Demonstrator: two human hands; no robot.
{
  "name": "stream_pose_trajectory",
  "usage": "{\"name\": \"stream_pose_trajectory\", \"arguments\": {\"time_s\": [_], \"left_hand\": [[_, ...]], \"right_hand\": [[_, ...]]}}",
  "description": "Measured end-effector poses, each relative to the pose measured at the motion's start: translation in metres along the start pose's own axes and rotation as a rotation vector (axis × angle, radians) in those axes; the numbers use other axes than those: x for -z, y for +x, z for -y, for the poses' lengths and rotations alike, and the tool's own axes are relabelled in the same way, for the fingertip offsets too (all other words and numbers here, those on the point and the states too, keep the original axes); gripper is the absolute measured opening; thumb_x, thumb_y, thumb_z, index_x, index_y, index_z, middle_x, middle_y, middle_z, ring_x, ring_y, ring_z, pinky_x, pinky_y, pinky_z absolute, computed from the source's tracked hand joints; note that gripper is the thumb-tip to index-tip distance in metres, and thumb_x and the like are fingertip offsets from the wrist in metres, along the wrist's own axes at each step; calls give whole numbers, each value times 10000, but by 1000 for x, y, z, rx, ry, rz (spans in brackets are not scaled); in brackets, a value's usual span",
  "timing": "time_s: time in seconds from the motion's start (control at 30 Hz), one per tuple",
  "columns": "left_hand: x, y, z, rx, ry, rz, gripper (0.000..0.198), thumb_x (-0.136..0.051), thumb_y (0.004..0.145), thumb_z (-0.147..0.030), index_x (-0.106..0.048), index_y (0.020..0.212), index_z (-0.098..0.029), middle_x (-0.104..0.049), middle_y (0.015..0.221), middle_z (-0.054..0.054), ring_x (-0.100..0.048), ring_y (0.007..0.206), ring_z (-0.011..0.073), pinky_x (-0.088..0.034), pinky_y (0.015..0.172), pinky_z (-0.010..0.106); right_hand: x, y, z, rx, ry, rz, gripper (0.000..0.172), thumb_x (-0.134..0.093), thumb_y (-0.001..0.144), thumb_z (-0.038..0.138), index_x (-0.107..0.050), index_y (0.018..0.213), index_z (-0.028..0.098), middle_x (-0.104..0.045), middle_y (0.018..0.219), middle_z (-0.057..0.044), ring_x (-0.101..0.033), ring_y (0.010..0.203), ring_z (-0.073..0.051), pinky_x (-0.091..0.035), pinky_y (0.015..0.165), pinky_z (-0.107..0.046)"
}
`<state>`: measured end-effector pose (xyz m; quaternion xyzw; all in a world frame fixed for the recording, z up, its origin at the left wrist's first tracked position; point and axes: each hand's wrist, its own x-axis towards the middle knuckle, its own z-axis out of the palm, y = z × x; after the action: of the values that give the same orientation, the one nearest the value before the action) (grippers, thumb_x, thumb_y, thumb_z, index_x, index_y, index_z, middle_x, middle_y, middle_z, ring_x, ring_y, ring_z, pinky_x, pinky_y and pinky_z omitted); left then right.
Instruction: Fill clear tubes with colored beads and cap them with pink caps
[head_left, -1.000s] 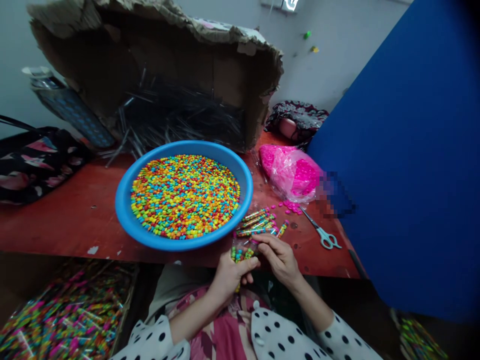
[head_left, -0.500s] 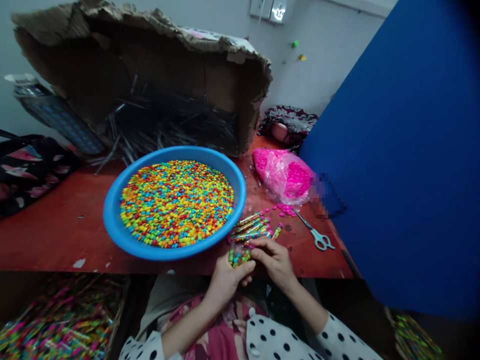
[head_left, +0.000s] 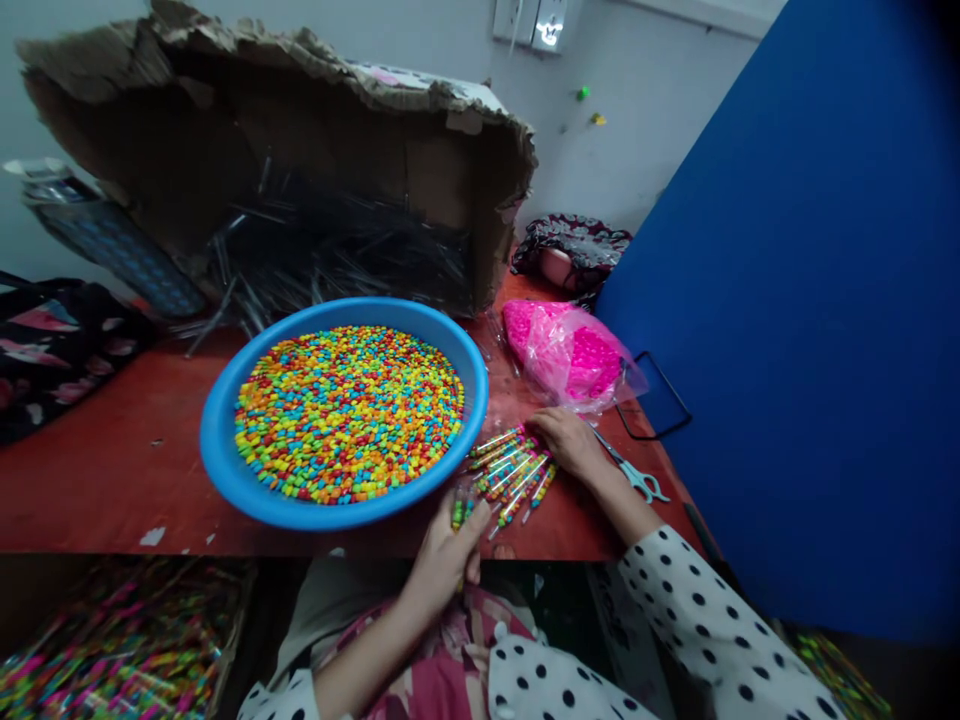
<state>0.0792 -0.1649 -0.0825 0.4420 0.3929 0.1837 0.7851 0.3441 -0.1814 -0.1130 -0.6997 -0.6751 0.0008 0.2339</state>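
My left hand [head_left: 444, 548] is closed around a few clear plastic tubes filled with coloured candies [head_left: 461, 512], at the table's front edge. Their lower ends are hidden in the palm. My right hand [head_left: 568, 440] reaches over the far end of a fanned pile of candy-filled tubes [head_left: 511, 475], where small pink candies lay. Its fingers are bent together and pointing down, and whatever is at their tips is hidden. A blue basin [head_left: 217, 430] full of multicoloured candies [head_left: 349, 415] stands left of the pile.
Behind the basin, a torn cardboard box [head_left: 442, 170] holds clear empty tubes [head_left: 337, 240]. Pink candies fill a plastic bag [head_left: 574, 350] at the right. Scissors [head_left: 637, 480] lie beside my right forearm, near a blue panel [head_left: 787, 300]. A floral bag [head_left: 60, 350] sits at the left.
My right hand has left the left hand and moved forward and right to the pink candies. More filled tubes now lie fanned on the pile; my left hand holds fewer.
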Motion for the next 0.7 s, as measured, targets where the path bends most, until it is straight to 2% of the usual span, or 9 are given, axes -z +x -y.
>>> {"name": "stream_pose_trajectory", "arguments": {"time_s": [0.07, 0.17, 0.27, 0.33, 0.43, 0.5, 0.57, 0.7], "left_hand": [[0, 0, -3, -34, -21, 24, 395, -545, 787, -501, -464, 1023, -195, -401, 410, -111, -383, 330, 70, -340, 395, 176], [1, 1, -7, -55, -16, 41, 349, -572, 771, -486, -474, 907, -180, -521, 577, -61, -487, 410, 64, -386, 457, 182], [1, 2, -7, -56, -12, 22, 360, -580, 763, -485, -469, 889, -166, -575, 693, -24, -537, 445, 71, -403, 470, 190], [1, 3, -6, -58, -11, 34, 368, -580, 764, -479, -473, 911, -158, -589, 694, -15, -539, 443, 80, -412, 467, 200], [0, 4, -4, -69, 15, 61, 363, -585, 762, -465, -495, 907, -144, -608, 686, -3, -537, 441, 88, -422, 472, 214], [0, 5, -3, -78, 45, 71, 348, -590, 760, -454, -509, 886, -140, -617, 679, 1, -535, 439, 88, -421, 477, 216], [0, 5, -2, -83, 66, 74, 336, -598, 756, -443, -515, 876, -140, -624, 673, 1, -529, 432, 85, -412, 474, 213], [2, 6, 1, -87, 105, 72, 342, -596, 760, -441, -520, 895, -136, -635, 667, 10, -523, 420, 86, -386, 455, 208]], "right_hand": [[-4, 3, -7, 16, -51, 44, 212, -472, 857, 144, -656, 953, 182, -649, 906, -90, -558, 834, -202, -439, 759, -330], [-3, 3, -5, -19, -2, -12, 195, -459, 862, 157, -647, 914, 170, -636, 889, -101, -554, 834, -210, -437, 761, -339], [6, -2, 18, -149, 211, -148, 185, -453, 878, 221, -624, 931, 178, -633, 882, -83, -572, 827, -203, -448, 762, -338], [12, -9, 45, -290, 445, -171, 187, -468, 882, 283, -614, 955, 192, -638, 839, -49, -589, 773, -181, -466, 711, -307], [16, -20, 88, -380, 812, 6, 199, -523, 855, 342, -634, 923, 192, -642, 776, -16, -596, 695, -149, -478, 632, -261], [14, -24, 109, -390, 945, 70, 206, -540, 844, 353, -649, 896, 185, -639, 745, -7, -590, 660, -132, -478, 603, -243], [10, -27, 119, -399, 978, 66, 214, -542, 844, 356, -658, 892, 183, -638, 731, -5, -586, 647, -122, -475, 592, -232], [9, -28, 121, -336, 880, 31, 212, -519, 867, 334, -667, 913, 190, -660, 777, -24, -601, 695, -131, -481, 625, -242]]}}
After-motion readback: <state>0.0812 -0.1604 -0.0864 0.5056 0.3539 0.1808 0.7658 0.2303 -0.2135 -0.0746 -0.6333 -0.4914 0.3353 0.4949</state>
